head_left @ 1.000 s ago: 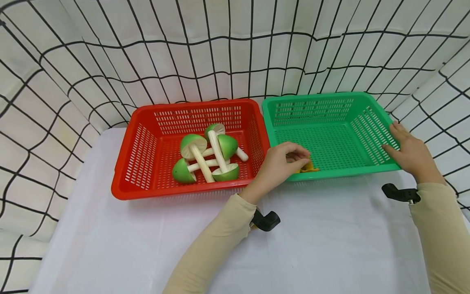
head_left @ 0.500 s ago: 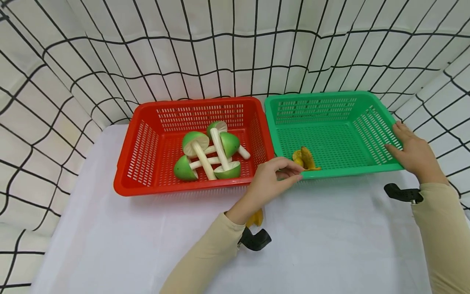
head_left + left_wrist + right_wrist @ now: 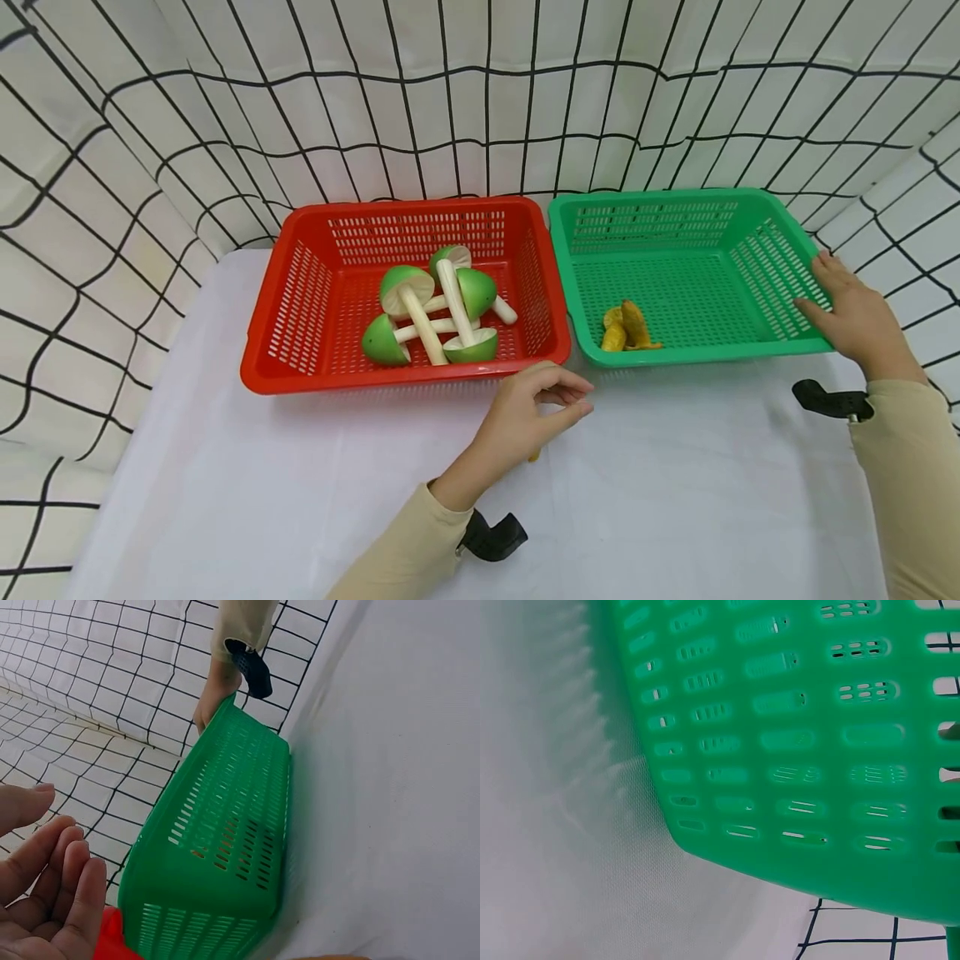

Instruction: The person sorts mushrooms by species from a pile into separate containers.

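My left hand hovers over the white table in front of the baskets, fingers loosely bent and holding nothing. In the left wrist view, a gap shows between its thumb and fingertips. Mostly hidden below this hand is another yellow piece. My right hand rests on the right rim of the green basket, thumb over the inner side. Several small, lumpy mustard-yellow pieces lie in that basket's front left corner. The right wrist view shows the basket's slotted outer wall.
A red basket stands left of the green one, rims close together. Several green-capped toy mushrooms with white stems lie piled in it. White cloth with a black grid rises behind and at the sides. A white sheet covers the table.
My left hand has let go of a yellow piece in the green basket and drawn back toward the front left, off the rim. The right hand stays on the basket's rim.
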Motion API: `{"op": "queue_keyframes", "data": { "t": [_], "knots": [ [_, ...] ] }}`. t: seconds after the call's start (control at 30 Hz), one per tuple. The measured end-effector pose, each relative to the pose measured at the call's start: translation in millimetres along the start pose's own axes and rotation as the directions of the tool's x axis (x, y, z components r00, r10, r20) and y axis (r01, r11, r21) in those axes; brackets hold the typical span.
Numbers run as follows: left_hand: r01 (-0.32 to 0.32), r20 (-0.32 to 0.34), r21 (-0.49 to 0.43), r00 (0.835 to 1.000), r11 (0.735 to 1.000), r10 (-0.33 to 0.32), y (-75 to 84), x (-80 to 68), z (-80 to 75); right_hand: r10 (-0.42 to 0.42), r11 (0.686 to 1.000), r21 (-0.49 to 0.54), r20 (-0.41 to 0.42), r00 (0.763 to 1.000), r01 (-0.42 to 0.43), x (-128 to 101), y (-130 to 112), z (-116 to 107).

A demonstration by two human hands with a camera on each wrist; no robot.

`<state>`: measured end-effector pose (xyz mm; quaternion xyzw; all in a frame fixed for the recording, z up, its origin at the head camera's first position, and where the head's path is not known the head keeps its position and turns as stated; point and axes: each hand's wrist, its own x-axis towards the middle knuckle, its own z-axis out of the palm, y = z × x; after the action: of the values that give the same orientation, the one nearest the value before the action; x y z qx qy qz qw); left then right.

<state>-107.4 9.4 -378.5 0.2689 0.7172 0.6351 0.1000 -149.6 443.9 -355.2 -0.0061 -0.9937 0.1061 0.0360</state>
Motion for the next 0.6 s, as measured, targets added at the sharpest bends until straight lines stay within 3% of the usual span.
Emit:
{"op": "queue_keyframes", "data": {
  "t": [0.23, 0.5, 0.6],
  "knots": [
    [0.064, -0.083, 0.038, 0.995, 0.997, -0.061, -9.8, -25.4, -11.9, 0.008, 1.0, -0.012, -0.005, 1.0, -0.008, -1, 2, 1],
    [0.141, -0.142, 0.016, 0.98, 0.99, -0.137, -26.0, -42.3, -23.6, 0.016, 1.0, -0.003, -0.005, 1.0, -0.016, -1, 0, 1],
    [0.169, -0.157, 0.05, 0.975, 0.984, -0.159, -32.8, -47.8, -27.8, 0.009, 1.0, -0.004, -0.01, 1.0, -0.009, -1, 0, 1]
  ]
}}
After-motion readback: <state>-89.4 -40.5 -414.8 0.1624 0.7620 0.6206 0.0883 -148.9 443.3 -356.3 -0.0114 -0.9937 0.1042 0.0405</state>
